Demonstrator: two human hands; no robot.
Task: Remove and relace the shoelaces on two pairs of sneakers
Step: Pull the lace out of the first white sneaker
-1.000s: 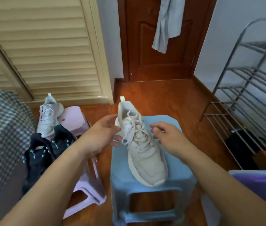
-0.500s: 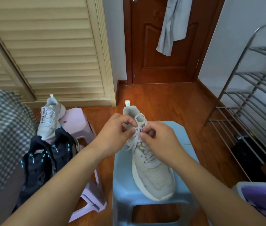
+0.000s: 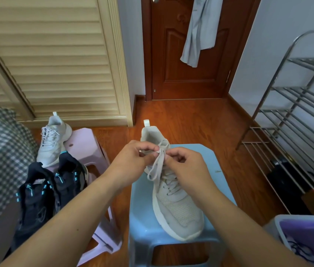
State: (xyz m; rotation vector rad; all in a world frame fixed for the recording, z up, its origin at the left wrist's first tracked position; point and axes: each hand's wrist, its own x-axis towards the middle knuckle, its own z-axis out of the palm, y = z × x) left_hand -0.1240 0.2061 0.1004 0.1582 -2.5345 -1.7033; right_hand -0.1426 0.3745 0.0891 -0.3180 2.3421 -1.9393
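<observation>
Both hands have closed in, left hand (image 3: pixel 133 160) and right hand (image 3: pixel 185 166) pinching the shoelace (image 3: pixel 157 166) between them atop the white sneaker (image 3: pixel 173 205), seemingly untying; next, pull it loose.

Blue stool (image 3: pixel 206 162) right part bare; pink stool (image 3: pixel 86 143) crowded by sneakers (image 3: pixel 52 141).

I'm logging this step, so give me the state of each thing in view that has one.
White sneaker: on blue stool, laced, lace ends loose.
Lace: pinched by both hands.
Left hand: pinching lace.
Right hand: pinching lace.
Second white sneaker: laced, on pink stool.
Black sneakers: laced.
Door: closed.
</observation>
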